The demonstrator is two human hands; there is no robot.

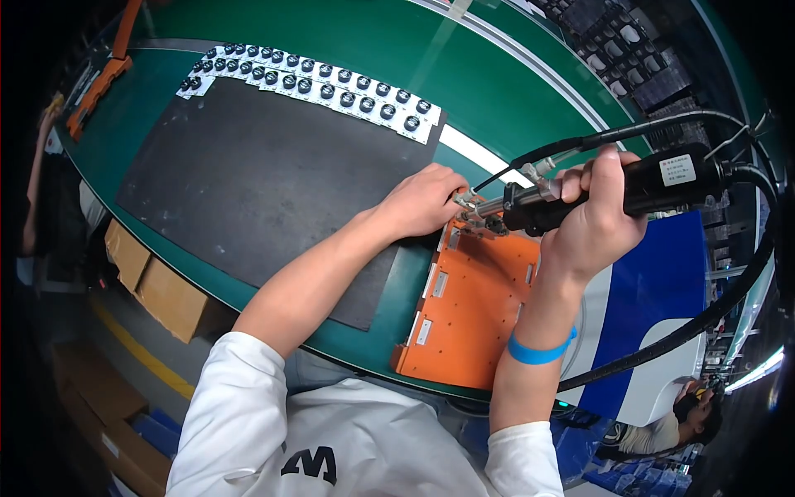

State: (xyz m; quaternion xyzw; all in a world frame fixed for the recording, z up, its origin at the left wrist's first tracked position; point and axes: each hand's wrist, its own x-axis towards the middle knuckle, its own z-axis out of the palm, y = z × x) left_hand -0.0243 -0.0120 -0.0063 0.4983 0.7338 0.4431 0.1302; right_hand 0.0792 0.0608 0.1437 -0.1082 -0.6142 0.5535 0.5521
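Observation:
My right hand is wrapped round a black powered screwdriver with a cable and a thin hose at its back end. The tool lies tilted, its metal nose pointing left over the far end of an orange fixture plate. Close by the nose, my left hand has its fingers curled and pressed together at the plate's far left corner. Whatever the left fingertips hold there is mostly hidden by the hand. Small metal blocks line the plate's edges, and its top has several small holes.
A dark mat covers much of the green bench, left of the plate. Along its far edge stand rows of white pieces with black round parts. A blue and white machine is at right. Cardboard boxes stand below left; other people are at both sides.

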